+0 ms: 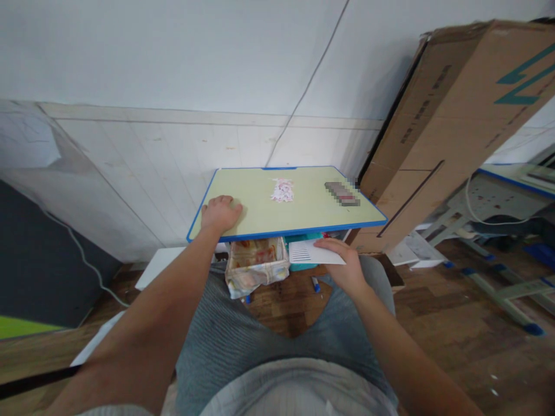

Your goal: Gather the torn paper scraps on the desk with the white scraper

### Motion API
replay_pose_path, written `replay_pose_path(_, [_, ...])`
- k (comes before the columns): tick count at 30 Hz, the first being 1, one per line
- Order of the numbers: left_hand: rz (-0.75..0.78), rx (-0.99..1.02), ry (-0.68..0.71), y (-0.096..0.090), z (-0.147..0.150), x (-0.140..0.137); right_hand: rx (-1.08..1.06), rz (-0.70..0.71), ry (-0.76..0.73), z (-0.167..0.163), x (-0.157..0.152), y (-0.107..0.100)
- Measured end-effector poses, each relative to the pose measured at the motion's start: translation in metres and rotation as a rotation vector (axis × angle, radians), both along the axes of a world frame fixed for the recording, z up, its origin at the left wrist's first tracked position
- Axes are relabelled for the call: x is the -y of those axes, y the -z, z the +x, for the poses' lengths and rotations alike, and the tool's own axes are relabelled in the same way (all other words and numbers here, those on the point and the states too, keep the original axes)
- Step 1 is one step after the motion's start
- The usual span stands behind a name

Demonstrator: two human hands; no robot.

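Left hand point(220, 214): palm down on the left part of the rectangular pale yellow-green desktop with blue edging point(260, 216), thumb apart from the loosely bent fingers. Nothing shows in its grip (what the palm covers, I cannot tell); it seems placed there to steady the arm.

Right hand point(349, 267): closed narrowly on the right end of a flat white rectangular card point(313, 254), fingers over its far side, thumb not clearly seen. Gripping one end probably keeps the striped part uncovered.

Card: held in view just below the desktop's front edge, near the lap. Dark parallel lines cross its left half; slits or print, I cannot tell.

Heap of small white and pinkish scraps point(282, 190): loose near the middle of the desktop, between the reach of both hands, likely gathered so they stay off the edges.

Pixelated dark oblong object point(342, 195): at the desktop's right side, apart from the scraps.

Basket lined with patterned pale cloth point(255, 274): below the front edge, between the knees, perhaps for easy reach; a teal plastic container point(299, 267) sits beside it, partly behind the card.
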State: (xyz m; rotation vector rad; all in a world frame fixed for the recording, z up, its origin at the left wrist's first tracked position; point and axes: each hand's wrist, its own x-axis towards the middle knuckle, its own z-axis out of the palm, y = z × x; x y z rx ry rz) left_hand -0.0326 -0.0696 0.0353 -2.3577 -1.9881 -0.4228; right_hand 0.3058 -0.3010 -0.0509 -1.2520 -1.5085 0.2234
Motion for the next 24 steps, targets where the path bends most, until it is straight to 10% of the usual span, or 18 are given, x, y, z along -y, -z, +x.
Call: replay_pose_path(24, [0.017,0.025,0.005,0.003,0.0,-0.001,-0.008,-0.137,0.083,0.002,-0.007,-0.027])
